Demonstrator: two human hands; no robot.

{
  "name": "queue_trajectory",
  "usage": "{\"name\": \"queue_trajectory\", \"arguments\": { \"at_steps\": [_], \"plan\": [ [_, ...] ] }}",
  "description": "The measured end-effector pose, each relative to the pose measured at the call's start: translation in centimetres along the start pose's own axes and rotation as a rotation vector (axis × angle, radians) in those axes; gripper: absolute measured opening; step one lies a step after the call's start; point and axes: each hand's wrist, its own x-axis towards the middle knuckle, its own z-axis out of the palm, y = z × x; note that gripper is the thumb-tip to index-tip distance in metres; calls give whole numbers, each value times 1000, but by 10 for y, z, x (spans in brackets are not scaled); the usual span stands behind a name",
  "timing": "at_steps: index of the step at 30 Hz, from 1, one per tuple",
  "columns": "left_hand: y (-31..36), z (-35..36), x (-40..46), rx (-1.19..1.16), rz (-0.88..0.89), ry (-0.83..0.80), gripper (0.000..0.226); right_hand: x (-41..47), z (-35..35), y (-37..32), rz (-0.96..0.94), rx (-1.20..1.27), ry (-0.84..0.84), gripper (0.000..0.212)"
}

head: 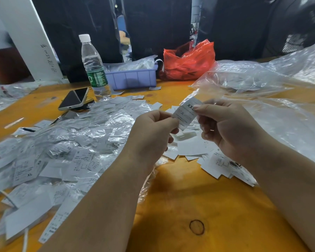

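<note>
Orange worktop (189, 197) lies under scattered white labels (62, 160) and clear plastic. Just above it we hold up the XXL label (186, 113), both hands clamped on it: our left hand (151, 135) pinches its left edge, our right hand (225, 128) its right edge. Farther back stand a water bottle (95, 70) and a purple tray (133, 78).
</note>
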Motion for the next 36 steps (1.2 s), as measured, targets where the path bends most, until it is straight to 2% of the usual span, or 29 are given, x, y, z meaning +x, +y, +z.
{"name": "queue_trajectory", "arguments": {
  "at_steps": [11,17,20,25,28,30,31,34,36],
  "plan": [
    [-3,1,-1,-22,149,5,11,-4,9,8,29,-64,-88,10],
    [0,-1,-3,-99,71,-40,8,-6,10,4,72,-43,-110,7],
    [2,-1,-2,-131,35,-74,14,-6,9,3,103,-27,-119,11],
    [2,-2,-2,-58,40,-35,11,-7,9,2,159,-20,-174,18],
    [2,-5,-1,-20,35,25,12,-8,8,-2,177,-58,-258,11],
    [4,-8,0,3,45,106,14,-9,6,-4,114,-189,-267,11],
    [4,-11,1,38,78,170,15,-9,4,-4,36,-332,-233,10],
    [5,-15,2,254,306,417,12,-8,-1,1,-232,-775,-75,9],
    [6,-16,1,432,453,518,10,-9,-2,5,-292,-885,-69,12]
  ]
}}
